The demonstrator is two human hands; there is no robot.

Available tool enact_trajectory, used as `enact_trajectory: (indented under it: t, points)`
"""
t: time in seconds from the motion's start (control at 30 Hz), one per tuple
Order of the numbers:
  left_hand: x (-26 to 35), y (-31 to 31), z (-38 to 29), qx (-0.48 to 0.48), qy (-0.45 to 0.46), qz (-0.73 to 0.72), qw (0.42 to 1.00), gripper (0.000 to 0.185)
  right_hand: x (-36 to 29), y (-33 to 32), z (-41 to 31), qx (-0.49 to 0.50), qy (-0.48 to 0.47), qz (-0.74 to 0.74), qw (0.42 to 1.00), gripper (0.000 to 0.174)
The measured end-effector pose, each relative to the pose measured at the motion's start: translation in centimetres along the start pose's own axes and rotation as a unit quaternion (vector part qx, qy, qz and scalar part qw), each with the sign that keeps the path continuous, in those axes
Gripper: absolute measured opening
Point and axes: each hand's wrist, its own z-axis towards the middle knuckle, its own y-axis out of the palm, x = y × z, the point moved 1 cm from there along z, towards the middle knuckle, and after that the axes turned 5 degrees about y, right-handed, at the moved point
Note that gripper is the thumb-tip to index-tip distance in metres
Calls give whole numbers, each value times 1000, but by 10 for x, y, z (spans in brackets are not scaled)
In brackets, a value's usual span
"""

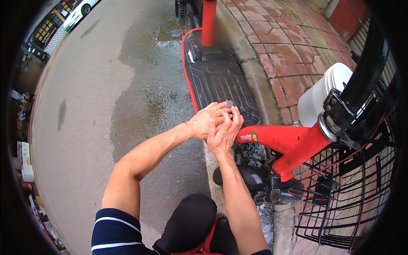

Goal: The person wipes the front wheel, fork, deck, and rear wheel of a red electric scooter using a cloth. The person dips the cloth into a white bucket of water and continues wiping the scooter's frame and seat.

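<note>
My left hand [204, 120] and my right hand [225, 135] meet and overlap above the footboard [220, 76] of a red electric scooter. The right hand's fingers lie against the left hand's fingers, and both palms are hidden. A small grey lump [229, 104] shows at the left fingertips; whether it is held or lies on the board cannot be told. Black ribbed plastic with a red side edge makes up the footboard. Close to the right of my hands runs the red frame tube [277, 137], which bears a sticker.
A white plastic bucket [314, 98] stands on the red paving [283, 57] beyond the kerb [251, 67]. At right is a black wire basket [344, 204]. Wet asphalt [137, 102] lies left of the scooter. My bent knee [191, 216] is below. A white car [76, 16] stands far off.
</note>
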Motion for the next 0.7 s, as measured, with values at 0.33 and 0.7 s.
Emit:
enact_trajectory:
  t: [0.33, 0.7]
  points:
    - [20, 11, 7, 20, -155, 56, 986, 56, -6, -8, -14, -42, 21, 33, 998, 52]
    - [-114, -36, 8, 63, -172, 99, 978, 49, -17, -23, -24, -170, 27, -20, 985, 48]
